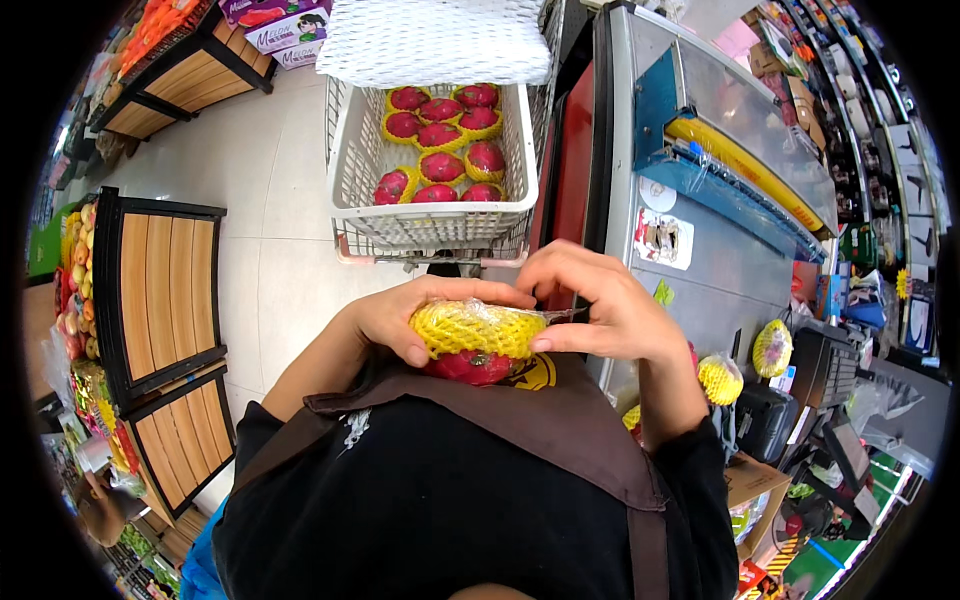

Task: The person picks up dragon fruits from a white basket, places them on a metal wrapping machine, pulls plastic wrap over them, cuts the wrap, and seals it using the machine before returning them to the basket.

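Observation:
Against the front of the apron, my left hand point(401, 315) holds a red dragon fruit point(472, 367) in a yellow foam net point(476, 330). Clear plastic film point(480, 306) covers the upper side of the net, and a loose twist of it sticks out to the right. My right hand point(611, 304) is at the fruit's right end, its thumb on the net and its fingers curled above the film. Ahead stands a white plastic crate point(433, 217) on a shopping cart point(450, 259). Several dragon fruits point(439, 136) in yellow nets lie inside the crate.
White foam sheeting point(435, 45) lies across the crate's far end. On the right are a metal counter point(697, 292) with a teal film dispenser point(731, 191) and more netted fruits point(720, 379). Wood-slatted display stands point(169, 296) line the left, beside a tiled floor point(289, 172).

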